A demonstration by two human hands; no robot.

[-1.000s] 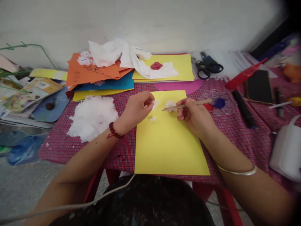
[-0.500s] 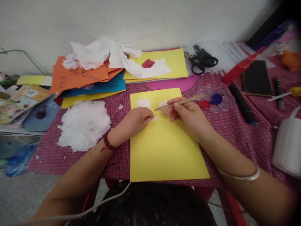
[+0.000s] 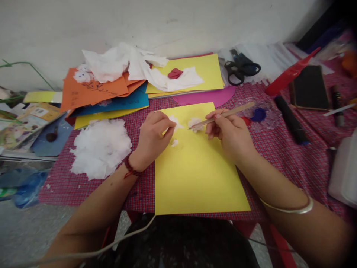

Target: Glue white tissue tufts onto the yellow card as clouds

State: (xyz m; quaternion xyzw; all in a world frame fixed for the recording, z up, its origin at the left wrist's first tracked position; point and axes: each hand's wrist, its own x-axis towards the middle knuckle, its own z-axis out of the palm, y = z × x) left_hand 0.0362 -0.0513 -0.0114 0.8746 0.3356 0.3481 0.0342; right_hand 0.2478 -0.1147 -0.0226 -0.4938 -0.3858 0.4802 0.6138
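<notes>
A sheet of yellow paper (image 3: 200,175) lies before me. My right hand (image 3: 230,130) holds a pale wooden pencil (image 3: 237,111), its dark tip pointing left beside a white tissue tuft (image 3: 194,123) on the sheet. Over the sheet's upper left edge, my left hand (image 3: 156,136) has thumb and forefinger pinched together; what is between them, if anything, I cannot make out. Another white tuft (image 3: 176,121) shows partly behind those fingertips. Just below them, a small white scrap (image 3: 174,143) sits on the yellow paper.
At left lies a heap of torn white tissue (image 3: 102,149). Coloured cards (image 3: 95,89) and crumpled tissue (image 3: 107,61) are stacked behind. To the right are black scissors (image 3: 241,67), a clear paint palette (image 3: 269,117), a black marker (image 3: 291,121) and a phone (image 3: 310,87).
My left hand has lifted back up and left from the sheet, uncovering the small white scrap. The pencil in my right hand has shifted slightly right and up.
</notes>
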